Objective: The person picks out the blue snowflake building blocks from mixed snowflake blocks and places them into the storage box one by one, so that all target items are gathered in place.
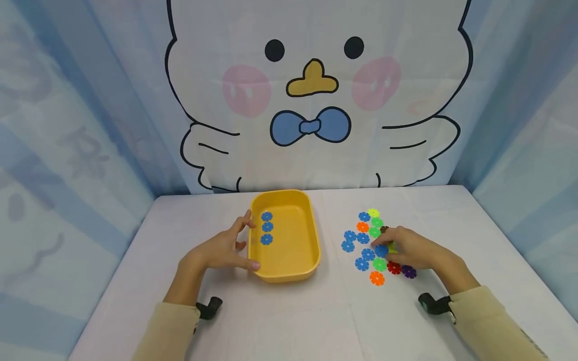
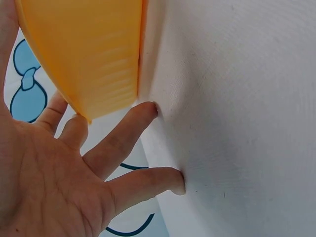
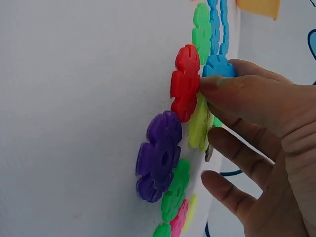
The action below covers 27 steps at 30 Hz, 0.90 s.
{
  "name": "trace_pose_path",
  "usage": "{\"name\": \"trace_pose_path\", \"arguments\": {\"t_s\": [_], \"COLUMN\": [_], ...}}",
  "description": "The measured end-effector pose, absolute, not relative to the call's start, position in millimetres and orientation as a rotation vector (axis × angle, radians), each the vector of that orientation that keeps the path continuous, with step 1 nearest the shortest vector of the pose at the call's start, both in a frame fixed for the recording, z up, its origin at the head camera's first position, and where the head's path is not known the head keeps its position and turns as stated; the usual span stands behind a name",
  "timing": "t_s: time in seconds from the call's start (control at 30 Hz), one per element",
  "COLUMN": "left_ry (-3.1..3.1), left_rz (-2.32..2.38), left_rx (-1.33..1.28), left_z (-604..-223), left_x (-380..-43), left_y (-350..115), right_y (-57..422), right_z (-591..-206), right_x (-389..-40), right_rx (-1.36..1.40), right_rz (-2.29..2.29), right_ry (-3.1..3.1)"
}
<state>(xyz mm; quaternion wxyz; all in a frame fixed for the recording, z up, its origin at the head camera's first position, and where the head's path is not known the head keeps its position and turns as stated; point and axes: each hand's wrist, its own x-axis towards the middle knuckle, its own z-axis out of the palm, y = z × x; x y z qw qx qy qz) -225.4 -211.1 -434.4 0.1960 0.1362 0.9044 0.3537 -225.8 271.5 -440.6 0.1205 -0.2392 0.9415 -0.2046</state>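
A yellow tray point(image 1: 293, 200) lies on the table with 3 blue flower-shaped plastic discs point(image 1: 267, 227) in a column along its left side. My left hand point(image 1: 221, 249) is spread against the tray's left edge, thumb and index fingertip at the rim. In the left wrist view, two other fingers point(image 2: 121, 140) stretch toward the tabletop. Over a loose group of coloured discs, my right hand point(image 1: 413, 248) pinches a blue disc point(image 3: 217, 67) between thumb and index finger. Its other fingers are loosely bent beside a yellow disc point(image 3: 198, 123). A red disc point(image 3: 185, 84) lies close to the thumb.
Around the right hand lie several blue discs point(image 1: 362, 264), green discs point(image 1: 380, 264) and orange discs point(image 1: 377, 278), plus a purple disc point(image 1: 409, 272). White cloth covers the table point(image 1: 289, 326). A curtain with a cartoon print point(image 1: 311, 160) hangs behind it.
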Motion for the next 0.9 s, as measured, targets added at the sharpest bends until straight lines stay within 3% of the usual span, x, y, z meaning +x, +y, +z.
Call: {"name": "trace_pose_path", "arguments": {"t_s": [0.9], "left_ry": [2.525], "left_rz": [0.990], "left_rx": [0.363], "left_z": [-433.3], "left_x": [-225.5], "left_y": [-208.2], "right_y": [274.9], "right_z": [-438.1], "right_x": [-222.9], "right_rx": [-0.681], "right_rz": [-0.631], "right_ry": [2.717]}}
